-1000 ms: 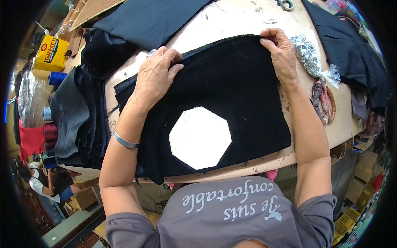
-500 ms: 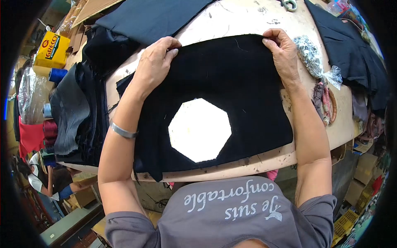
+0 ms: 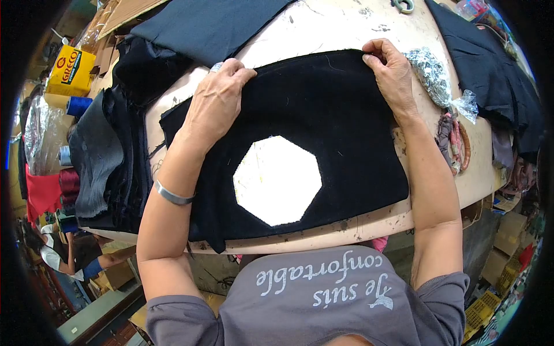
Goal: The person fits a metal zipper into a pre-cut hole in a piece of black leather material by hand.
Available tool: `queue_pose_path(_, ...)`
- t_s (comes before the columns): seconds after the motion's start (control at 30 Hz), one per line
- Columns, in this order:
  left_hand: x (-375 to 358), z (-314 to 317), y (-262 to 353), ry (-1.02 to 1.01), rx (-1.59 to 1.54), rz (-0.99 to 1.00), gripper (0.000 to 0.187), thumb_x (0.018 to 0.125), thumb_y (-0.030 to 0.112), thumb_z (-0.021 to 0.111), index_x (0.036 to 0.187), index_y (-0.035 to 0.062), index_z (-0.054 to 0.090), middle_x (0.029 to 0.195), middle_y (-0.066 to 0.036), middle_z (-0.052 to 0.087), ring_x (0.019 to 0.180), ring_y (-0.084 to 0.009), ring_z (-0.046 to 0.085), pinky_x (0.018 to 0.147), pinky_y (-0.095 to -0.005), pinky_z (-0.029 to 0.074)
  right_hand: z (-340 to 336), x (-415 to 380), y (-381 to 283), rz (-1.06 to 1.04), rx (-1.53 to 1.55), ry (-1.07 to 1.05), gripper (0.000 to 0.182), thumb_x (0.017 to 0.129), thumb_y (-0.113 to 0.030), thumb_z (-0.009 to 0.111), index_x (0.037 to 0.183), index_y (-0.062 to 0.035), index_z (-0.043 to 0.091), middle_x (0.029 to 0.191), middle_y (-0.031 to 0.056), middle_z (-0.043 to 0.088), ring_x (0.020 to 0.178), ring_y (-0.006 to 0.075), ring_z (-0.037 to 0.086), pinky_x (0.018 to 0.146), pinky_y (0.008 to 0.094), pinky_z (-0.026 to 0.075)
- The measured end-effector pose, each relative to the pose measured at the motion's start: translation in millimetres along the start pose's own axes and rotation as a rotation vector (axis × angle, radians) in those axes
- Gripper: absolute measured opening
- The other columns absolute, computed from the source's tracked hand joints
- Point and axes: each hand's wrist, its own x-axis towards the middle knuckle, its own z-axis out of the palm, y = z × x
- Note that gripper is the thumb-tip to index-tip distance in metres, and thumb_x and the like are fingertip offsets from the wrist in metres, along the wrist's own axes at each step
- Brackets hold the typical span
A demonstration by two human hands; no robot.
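While the big table (image 3: 334, 29) holds the black cloth (image 3: 323, 115), I see a white, many-sided shape (image 3: 277, 181) near its close edge. I have the left hand (image 3: 219, 95) at the far edge, but cannot tell if it pinches; the right hand (image 3: 392, 75) pinches the far right corner, beside the shiny bag (image 3: 430, 78).

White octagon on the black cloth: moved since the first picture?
Yes, slightly: the white octagon has shifted away from the near edge of the table.
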Motion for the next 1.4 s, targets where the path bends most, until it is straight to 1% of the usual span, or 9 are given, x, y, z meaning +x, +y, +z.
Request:
queue_pose_path(0.43, -38, -1, 21, -0.011, 0.229, -0.034, 0.043, 0.078, -0.001, 0.045, 0.116, 0.0172, 0.049, 0.123, -0.008, 0.044, 0.107, -0.0279, 0.045, 0.091, -0.0380, 0.038, 1, 0, 2, 0.005, 0.013, 0.015, 0.010, 0.074, -0.006, 0.055, 0.084, -0.0067, 0.059, 0.075, 0.0016, 0.060, 0.071, 0.0109, 0.056, 0.068, 0.0233, 0.046)
queue_pose_path(0.63, -33, -4, 19, -0.021, 0.229, 0.000, 0.037, 0.078, 0.001, 0.047, 0.113, 0.0133, 0.051, 0.118, -0.009, 0.048, 0.102, -0.0238, 0.049, 0.085, -0.0340, 0.043, 1, 0, 2, 0.027, 0.067, -0.012, 0.010, 0.074, -0.005, 0.055, 0.084, -0.0043, 0.058, 0.073, 0.0016, 0.058, 0.069, 0.0106, 0.055, 0.066, 0.0230, 0.045)
queue_pose_path(0.77, 11, -45, 37, -0.441, 0.154, -0.113, 0.024, 0.084, 0.013, 0.045, 0.104, 0.0067, 0.056, 0.110, -0.009, 0.053, 0.096, -0.0224, 0.053, 0.082, -0.0342, 0.042, 0, 1, 3, -0.034, 0.163, 0.027, 0.011, 0.073, -0.005, 0.056, 0.084, -0.0030, 0.057, 0.073, 0.0014, 0.058, 0.069, 0.0093, 0.053, 0.066, 0.0221, 0.044)
queue_pose_path(0.8, 19, -43, 40, -0.317, 0.145, -0.008, 0.024, 0.084, 0.017, 0.046, 0.101, 0.0047, 0.056, 0.106, -0.011, 0.054, 0.095, -0.0223, 0.053, 0.083, -0.0348, 0.040, 1, 2, 5, -0.042, 0.218, 0.024, 0.013, 0.073, -0.005, 0.056, 0.086, -0.0031, 0.057, 0.075, 0.0017, 0.058, 0.071, 0.0089, 0.054, 0.068, 0.0216, 0.044)
queue_pose_path(0.9, 58, -25, 63, -0.054, -0.007, 0.112, 0.024, 0.084, 0.019, 0.047, 0.101, 0.0040, 0.056, 0.104, -0.012, 0.055, 0.094, -0.0233, 0.053, 0.083, -0.0343, 0.040, -1, 2, 2, -0.042, 0.389, 0.013, 0.015, 0.073, -0.005, 0.057, 0.088, -0.0027, 0.056, 0.078, 0.0020, 0.058, 0.073, 0.0090, 0.054, 0.070, 0.0212, 0.044)
queue_pose_path(1.0, 93, 1, 81, -0.003, -0.310, 0.215, 0.025, 0.084, 0.021, 0.048, 0.100, 0.0025, 0.055, 0.100, -0.014, 0.056, 0.089, -0.0260, 0.055, 0.079, -0.0340, 0.042, -2, 0, -5, -0.013, 0.543, -0.015, 0.016, 0.073, -0.003, 0.058, 0.089, -0.0016, 0.055, 0.082, 0.0031, 0.057, 0.076, 0.0099, 0.053, 0.072, 0.0204, 0.044)
queue_pose_path(1.1, 107, 13, 89, -0.129, -0.480, 0.034, 0.026, 0.084, 0.021, 0.049, 0.098, 0.0005, 0.055, 0.091, -0.016, 0.058, 0.084, -0.0264, 0.056, 0.075, -0.0324, 0.042, -7, -1, -7, 0.032, 0.640, -0.049, 0.020, 0.074, -0.002, 0.057, 0.093, -0.0008, 0.053, 0.083, 0.0040, 0.055, 0.078, 0.0107, 0.052, 0.072, 0.0203, 0.043)
queue_pose_path(1.3, 92, 36, 66, -0.009, -0.865, -0.185, 0.020, 0.082, 0.017, 0.054, 0.091, -0.0007, 0.056, 0.076, -0.006, 0.057, 0.069, -0.0104, 0.051, 0.064, -0.0235, 0.041, -15, -1, -20, 0.233, 0.541, -0.324, 0.027, 0.076, 0.000, 0.055, 0.102, 0.0010, 0.048, 0.081, 0.0013, 0.053, 0.075, 0.0058, 0.049, 0.072, 0.0167, 0.039)
queue_pose_path(1.4, 90, 36, 50, -0.026, -1.032, -0.252, 0.018, 0.082, 0.017, 0.055, 0.087, -0.0008, 0.056, 0.072, -0.002, 0.055, 0.066, -0.0072, 0.048, 0.062, -0.0216, 0.041, -9, -2, -9, 0.178, 0.547, -0.428, 0.025, 0.074, -0.002, 0.055, 0.099, 0.0021, 0.051, 0.069, -0.0008, 0.051, 0.062, 0.0039, 0.046, 0.055, 0.0162, 0.038)
